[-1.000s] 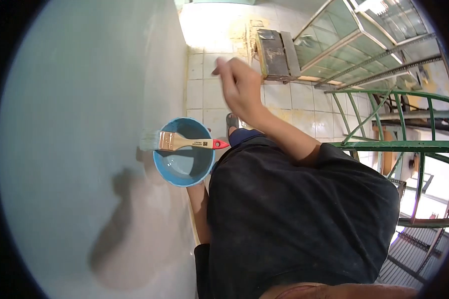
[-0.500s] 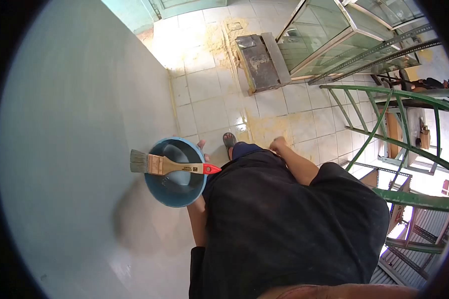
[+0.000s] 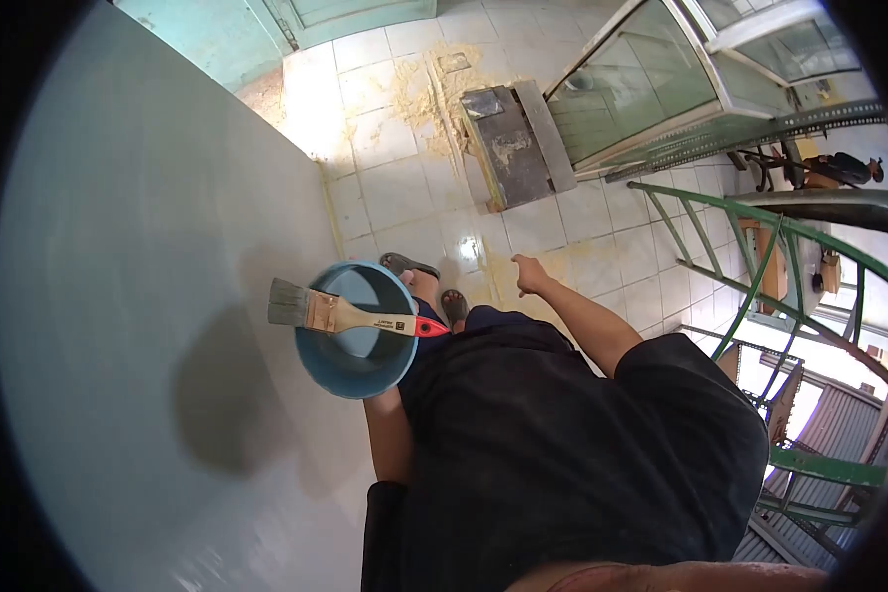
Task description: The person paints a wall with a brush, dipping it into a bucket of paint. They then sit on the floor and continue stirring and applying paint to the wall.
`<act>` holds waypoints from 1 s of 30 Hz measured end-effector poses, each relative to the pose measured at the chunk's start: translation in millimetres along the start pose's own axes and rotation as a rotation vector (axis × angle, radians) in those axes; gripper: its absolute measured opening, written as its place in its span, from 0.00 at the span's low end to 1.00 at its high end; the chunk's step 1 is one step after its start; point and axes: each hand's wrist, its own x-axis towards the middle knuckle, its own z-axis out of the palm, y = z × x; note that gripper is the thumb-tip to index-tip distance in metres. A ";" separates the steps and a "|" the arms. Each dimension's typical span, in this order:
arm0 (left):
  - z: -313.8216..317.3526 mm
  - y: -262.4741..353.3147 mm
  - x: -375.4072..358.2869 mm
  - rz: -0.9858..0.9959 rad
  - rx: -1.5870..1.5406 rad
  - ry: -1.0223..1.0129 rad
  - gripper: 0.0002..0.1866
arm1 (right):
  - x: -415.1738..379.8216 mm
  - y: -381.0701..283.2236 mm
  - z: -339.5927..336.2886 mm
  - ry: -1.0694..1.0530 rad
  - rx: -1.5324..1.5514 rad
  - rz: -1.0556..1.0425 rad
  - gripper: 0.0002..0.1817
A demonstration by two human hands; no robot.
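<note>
Blue bowl [image 3: 357, 381], gripped by my left hand [image 3: 407, 279], its fingers mostly hidden, bears the brush [image 3: 359, 316] lengthwise across its rim, bristles toward the wall [image 3: 148, 247], red tip toward my shirt [image 3: 562, 444]. My empty right hand [image 3: 533, 276] hangs, fingers loosely curled; beyond stretches open tiled floor [image 3: 402, 187], a dark box [image 3: 518, 148] edging it.

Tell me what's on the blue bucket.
A wooden-handled paintbrush lies across the rim of the blue bucket, bristles overhanging one side. The paintbrush hides a strip of the interior.
</note>
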 end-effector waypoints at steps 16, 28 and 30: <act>-114.5 149.0 137.3 -0.523 -0.687 0.244 0.51 | 217.8 -102.0 -58.4 0.013 -0.575 -0.190 0.13; -238.9 134.5 154.3 0.270 -0.161 0.413 0.56 | 431.1 -18.9 20.5 -0.295 -1.370 -0.348 0.15; -276.1 139.9 136.6 0.174 -0.229 0.462 0.56 | 459.7 -4.8 27.1 -0.326 -1.544 -0.351 0.18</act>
